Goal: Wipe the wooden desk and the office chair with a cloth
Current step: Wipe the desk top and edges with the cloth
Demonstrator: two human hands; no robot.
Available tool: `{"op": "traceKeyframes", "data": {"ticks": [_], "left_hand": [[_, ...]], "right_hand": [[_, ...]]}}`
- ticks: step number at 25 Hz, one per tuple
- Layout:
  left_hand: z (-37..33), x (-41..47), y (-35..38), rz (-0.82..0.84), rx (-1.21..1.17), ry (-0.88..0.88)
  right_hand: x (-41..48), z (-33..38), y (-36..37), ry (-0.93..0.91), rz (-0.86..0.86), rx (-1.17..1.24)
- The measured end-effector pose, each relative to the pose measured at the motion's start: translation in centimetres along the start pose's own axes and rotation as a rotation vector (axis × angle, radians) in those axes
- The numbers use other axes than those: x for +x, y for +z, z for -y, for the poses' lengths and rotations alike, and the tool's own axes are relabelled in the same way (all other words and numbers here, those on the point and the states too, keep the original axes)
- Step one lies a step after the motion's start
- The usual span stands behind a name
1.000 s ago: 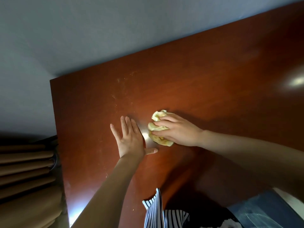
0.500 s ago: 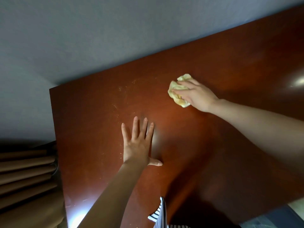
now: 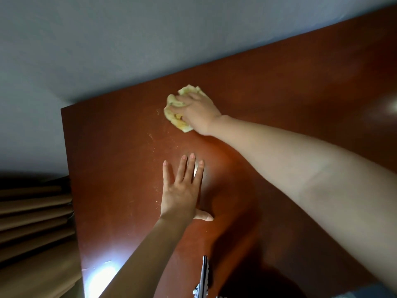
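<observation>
A reddish-brown wooden desk (image 3: pixel 268 87) fills most of the view, with pale specks and scuffs left of centre. My right hand (image 3: pixel 198 114) is stretched out toward the desk's far edge and presses a crumpled yellow cloth (image 3: pixel 175 111) flat against the wood. My left hand (image 3: pixel 180 190) lies palm down nearer to me, fingers spread, holding nothing. The office chair is not in view.
A grey wall (image 3: pixel 129 39) runs along the desk's far and left edges. Tan pleated curtains (image 3: pixel 32 222) hang at the lower left beside the desk. A striped piece of clothing (image 3: pixel 204 276) shows at the bottom edge. Bright glare spots lie on the wood.
My right hand has swept the cloth away from me, from beside my left hand up toward the far edge, then a little leftward. My left hand has stayed flat in about the same place.
</observation>
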State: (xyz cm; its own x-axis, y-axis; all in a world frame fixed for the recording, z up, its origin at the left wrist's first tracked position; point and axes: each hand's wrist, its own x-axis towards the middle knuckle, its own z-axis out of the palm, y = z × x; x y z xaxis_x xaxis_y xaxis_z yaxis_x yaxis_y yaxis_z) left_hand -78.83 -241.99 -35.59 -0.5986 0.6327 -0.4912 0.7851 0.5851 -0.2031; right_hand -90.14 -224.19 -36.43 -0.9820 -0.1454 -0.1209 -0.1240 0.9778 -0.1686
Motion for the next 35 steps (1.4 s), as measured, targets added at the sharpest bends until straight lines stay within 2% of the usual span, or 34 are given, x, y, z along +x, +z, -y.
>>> {"op": "traceKeyframes", "data": {"ticks": [5, 8, 17, 20, 25, 28, 31, 35], "left_hand": [[0.1, 0.0, -0.5, 0.022, 0.017, 0.007], [0.0, -0.1, -0.8, 0.021, 0.038, 0.012], [0.1, -0.4, -0.6, -0.006, 0.018, 0.015], [0.2, -0.4, -0.4, -0.009, 0.010, 0.015], [0.1, -0.3, 0.0, -0.017, -0.009, 0.025], [-0.1, -0.2, 0.0, -0.013, -0.013, 0.029], [-0.1, -0.2, 0.0, -0.001, -0.012, 0.026], [0.0, -0.3, -0.2, 0.014, -0.009, 0.015]], "right_hand": [[-5.0, 2.7, 1.7, -0.243, -0.017, -0.032], [-8.3, 1.2, 1.7, -0.202, -0.016, 0.033], [-13.3, -7.5, 0.0, 0.160, -0.004, 0.065], [-12.6, -11.6, -0.8, 0.384, -0.077, 0.081], [-12.2, -16.9, -0.7, 0.909, -0.235, 0.137], [-11.3, -16.4, -0.3, 1.047, -0.311, 0.187], [-11.5, -14.0, 0.1, 0.913, -0.288, 0.146], [-14.7, -8.2, 1.0, 0.489, -0.343, 0.120]]}}
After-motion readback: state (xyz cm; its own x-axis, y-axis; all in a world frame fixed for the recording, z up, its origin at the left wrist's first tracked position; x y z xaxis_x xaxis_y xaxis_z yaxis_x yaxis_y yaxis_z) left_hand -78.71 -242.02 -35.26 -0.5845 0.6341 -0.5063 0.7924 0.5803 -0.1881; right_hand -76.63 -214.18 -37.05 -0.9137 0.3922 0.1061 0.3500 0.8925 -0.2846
